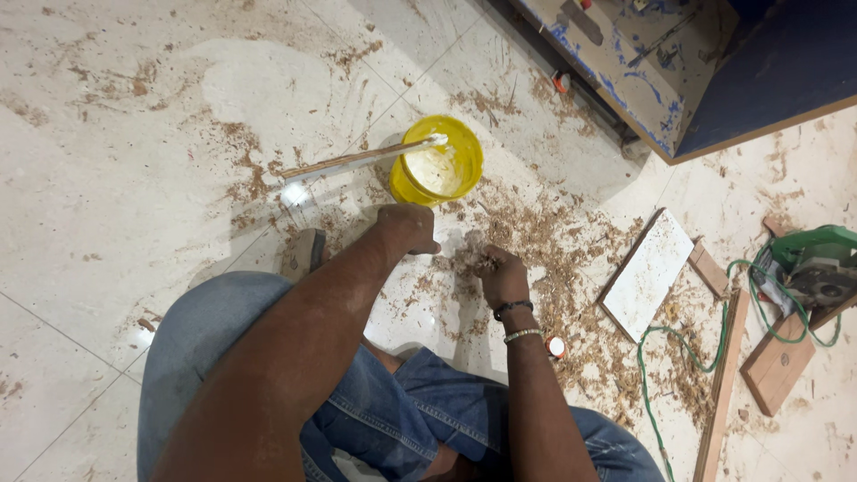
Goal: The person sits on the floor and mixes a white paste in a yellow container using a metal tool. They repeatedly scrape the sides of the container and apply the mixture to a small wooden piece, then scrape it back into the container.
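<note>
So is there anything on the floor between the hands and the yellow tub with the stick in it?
Nothing solid shows. The left hand and right hand are down in the wood shavings, and only loose shavings on tile lie between them and the yellow tub. The stick leans out leftward, clear of that gap.

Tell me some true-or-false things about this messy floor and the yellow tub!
1. A stick rests across the yellow tub. True: the wooden stick lies on its rim, its tip coated in white paste.
2. The right hand holds the stick. False: it is down in the wood shavings, away from the stick.
3. The left hand is inside the tub. False: it is on the floor just in front of the tub.
4. A green power tool lies at the right. True: its green cord trails over the floor.
5. The floor is carpet. False: it is pale tile.
</note>
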{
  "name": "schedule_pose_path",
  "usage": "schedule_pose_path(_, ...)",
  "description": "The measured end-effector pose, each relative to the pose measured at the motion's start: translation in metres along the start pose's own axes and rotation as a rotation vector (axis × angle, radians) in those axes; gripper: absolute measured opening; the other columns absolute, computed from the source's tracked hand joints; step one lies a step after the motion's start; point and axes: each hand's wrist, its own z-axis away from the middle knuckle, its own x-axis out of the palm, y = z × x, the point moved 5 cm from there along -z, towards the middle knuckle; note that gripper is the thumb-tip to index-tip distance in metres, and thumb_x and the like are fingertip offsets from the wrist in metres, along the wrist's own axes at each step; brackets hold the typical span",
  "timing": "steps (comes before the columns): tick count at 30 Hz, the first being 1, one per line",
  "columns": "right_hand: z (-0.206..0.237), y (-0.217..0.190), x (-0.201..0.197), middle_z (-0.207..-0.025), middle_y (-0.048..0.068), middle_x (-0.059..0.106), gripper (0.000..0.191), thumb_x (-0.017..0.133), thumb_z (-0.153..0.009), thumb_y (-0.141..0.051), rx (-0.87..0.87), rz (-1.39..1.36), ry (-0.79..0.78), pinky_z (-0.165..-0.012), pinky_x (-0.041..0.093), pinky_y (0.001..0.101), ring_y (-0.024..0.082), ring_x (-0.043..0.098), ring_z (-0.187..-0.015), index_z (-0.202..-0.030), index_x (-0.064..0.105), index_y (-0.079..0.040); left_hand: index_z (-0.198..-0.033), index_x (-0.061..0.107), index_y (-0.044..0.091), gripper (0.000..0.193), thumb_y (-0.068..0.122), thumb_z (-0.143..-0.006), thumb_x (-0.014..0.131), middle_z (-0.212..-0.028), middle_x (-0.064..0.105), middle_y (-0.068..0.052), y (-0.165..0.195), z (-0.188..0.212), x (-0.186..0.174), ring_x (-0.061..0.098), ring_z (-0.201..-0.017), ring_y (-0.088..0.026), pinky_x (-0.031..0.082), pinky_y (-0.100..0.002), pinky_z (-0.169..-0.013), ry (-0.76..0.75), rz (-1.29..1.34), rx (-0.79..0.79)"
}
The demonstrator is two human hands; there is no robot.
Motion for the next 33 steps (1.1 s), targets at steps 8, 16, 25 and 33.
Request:
schedule_pose_path(8, 0.004, -0.009, -0.004, -0.092, 0.017, 0.078, 0.039, 0.077, -0.084, -0.015, 0.143, 0.041, -0.052, -0.079, 0.059, 0.0372, 0.026, 0.076, -0.081, -0.122, 0.074, -0.008, -0.129, 0.067, 0.008, 0.068, 0.060, -0.087, 0.074, -0.131, 0.069, -0.014, -0.002, -0.005, 0.004, 0.068, -0.120, -0.030, 0.055, -0.050, -0.098, 0.000, -0.010, -0.020)
schedule_pose_path(16, 0.002, -0.003, 0.000, -0.105, 0.021, 0.074, 0.031, 0.081, -0.081, -0.018, -0.114, 0.155, -0.038, -0.084, 0.057, 0.0412, 0.032, 0.072, -0.092, -0.108, 0.077, -0.002, -0.129, 0.067, 0.007, 0.069, 0.061, -0.087, 0.073, -0.131, 0.069, -0.013, -0.002, -0.006, 0.006, 0.068, -0.120, -0.029, 0.055, -0.050, -0.099, -0.003, -0.011, -0.004)
schedule_pose_path(25, 0.007, -0.014, -0.012, -0.114, 0.020, 0.074, 0.029, 0.078, -0.079, -0.011, 0.124, -0.072, -0.138, -0.093, 0.060, 0.0340, 0.026, 0.074, -0.105, -0.105, 0.067, -0.001, -0.130, 0.066, 0.005, 0.070, 0.063, -0.089, 0.070, -0.128, 0.070, -0.014, 0.001, -0.007, 0.006, 0.069, -0.116, -0.029, 0.055, -0.049, -0.098, -0.062, -0.034, -0.023)
schedule_pose_path(33, 0.008, -0.020, -0.006, -0.102, 0.017, 0.078, 0.037, 0.068, -0.084, 0.001, 0.113, -0.165, -0.021, -0.077, 0.063, 0.0337, 0.022, 0.079, -0.084, -0.121, 0.071, -0.005, -0.126, 0.070, 0.007, 0.063, 0.059, -0.089, 0.071, -0.124, 0.073, -0.011, 0.003, -0.008, 0.009, 0.071, -0.113, -0.026, 0.056, -0.048, -0.095, -0.049, -0.016, -0.001)
